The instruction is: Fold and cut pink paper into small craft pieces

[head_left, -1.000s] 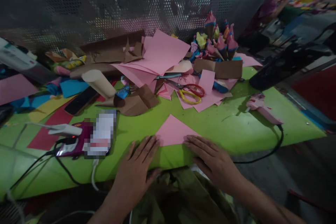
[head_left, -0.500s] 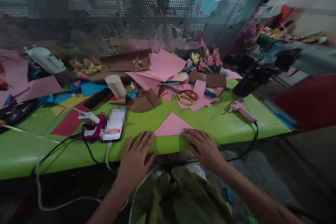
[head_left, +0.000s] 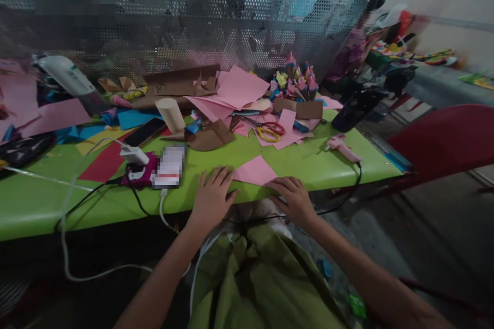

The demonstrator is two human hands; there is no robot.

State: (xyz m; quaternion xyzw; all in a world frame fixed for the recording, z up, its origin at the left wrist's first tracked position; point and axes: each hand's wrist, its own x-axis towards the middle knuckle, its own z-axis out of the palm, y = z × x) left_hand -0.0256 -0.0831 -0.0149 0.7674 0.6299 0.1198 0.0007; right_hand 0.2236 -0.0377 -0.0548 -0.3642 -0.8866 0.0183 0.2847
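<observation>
I have both bare hands low in the middle of the frame, at the near edge of the green table. The pink paper piece lies flat between them, just below the centre of the picture. The left hand is laid palm down with the fingers spread, its fingertips at the paper's left corner; the right hand rests likewise, fingertips at the right end of the near edge. Neither is clenched or grasping anything, as far as I can make out.

I judge this piece to be at an early stage. It has straight edges and pointed corners, but I see nothing rolled, glued or fastened on it, and I cannot tell from here whether it is one layer or folded over. Any shaping beyond that flat outline is not yet done.

Right of centre, toward the upper part of the frame, a cluster of paper cones with pink tops looks finished to me. Plenty of material is left uncut or loose: large pink sheets lie at upper centre, with brown paper below and left of them. The scissors lie among scraps beyond the hands, and the pink glue gun lies to the right, well apart from both hands; neither tool is in use.
</observation>
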